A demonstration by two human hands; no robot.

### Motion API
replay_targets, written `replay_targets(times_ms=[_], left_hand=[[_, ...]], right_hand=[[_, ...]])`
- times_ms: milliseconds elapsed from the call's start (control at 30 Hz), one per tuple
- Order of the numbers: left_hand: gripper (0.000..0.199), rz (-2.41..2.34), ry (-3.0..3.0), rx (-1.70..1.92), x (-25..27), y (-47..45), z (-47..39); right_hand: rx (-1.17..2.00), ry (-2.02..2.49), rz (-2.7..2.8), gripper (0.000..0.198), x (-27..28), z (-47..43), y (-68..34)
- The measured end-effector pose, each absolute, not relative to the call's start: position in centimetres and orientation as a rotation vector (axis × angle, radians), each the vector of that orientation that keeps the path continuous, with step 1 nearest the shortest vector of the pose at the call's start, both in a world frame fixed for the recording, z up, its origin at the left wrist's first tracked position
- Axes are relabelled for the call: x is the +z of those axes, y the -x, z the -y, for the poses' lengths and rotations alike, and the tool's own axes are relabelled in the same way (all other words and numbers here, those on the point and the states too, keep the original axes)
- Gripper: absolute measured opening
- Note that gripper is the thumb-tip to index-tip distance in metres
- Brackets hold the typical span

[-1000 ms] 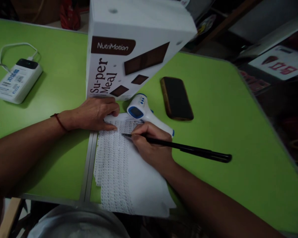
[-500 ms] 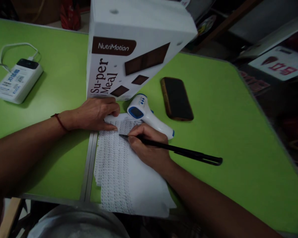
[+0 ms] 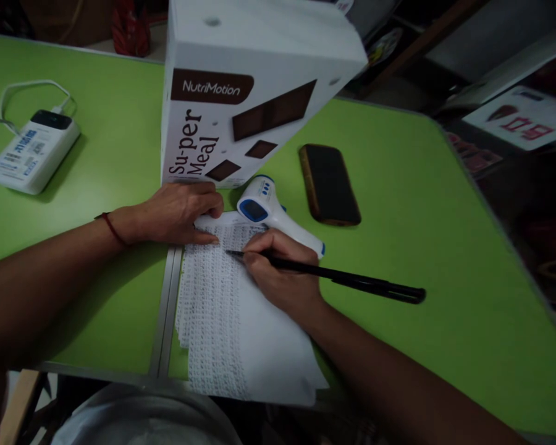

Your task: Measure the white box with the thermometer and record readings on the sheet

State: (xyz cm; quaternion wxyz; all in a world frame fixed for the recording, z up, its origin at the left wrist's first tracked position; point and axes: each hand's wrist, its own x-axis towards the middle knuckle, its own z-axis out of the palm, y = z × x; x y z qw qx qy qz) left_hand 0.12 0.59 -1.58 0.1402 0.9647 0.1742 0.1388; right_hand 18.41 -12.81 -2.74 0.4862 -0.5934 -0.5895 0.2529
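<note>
My right hand (image 3: 285, 275) is closed around a slim black pen (image 3: 347, 278), whose tip is at the handwriting on a sheet of paper (image 3: 278, 346). Dense rows of small writing cover the left part of that sheet; its right part is blank. Other sheets show beneath it at the left. At the top left of the paper lies my left hand (image 3: 183, 210), thumb stretched out on the writing and fingers bent, holding nothing. A white and blue infrared thermometer (image 3: 271, 210) lies at the paper's top edge, its handle partly behind my right hand.
A tall white box (image 3: 254, 55) stands just behind my left hand. A phone (image 3: 330, 184) in a brown case lies right of the thermometer. On the left, a white power bank (image 3: 34, 151) has a cable plugged in. A metal seam (image 3: 165, 309) crosses the green table (image 3: 445, 247).
My right hand and the pen have shifted slightly to the right, and the pen's back end has swung up a little. My left hand has stayed in place.
</note>
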Motion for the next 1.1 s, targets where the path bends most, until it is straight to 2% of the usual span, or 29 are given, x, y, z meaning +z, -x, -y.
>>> replay_targets(times_ms=[1100], left_hand=[[0.030,-0.477,-2.804,0.409,-1.77,-0.07,-0.74]], right_hand=[[0.616,1.459,1.412,0.013,-2.47,12.76,-18.68]])
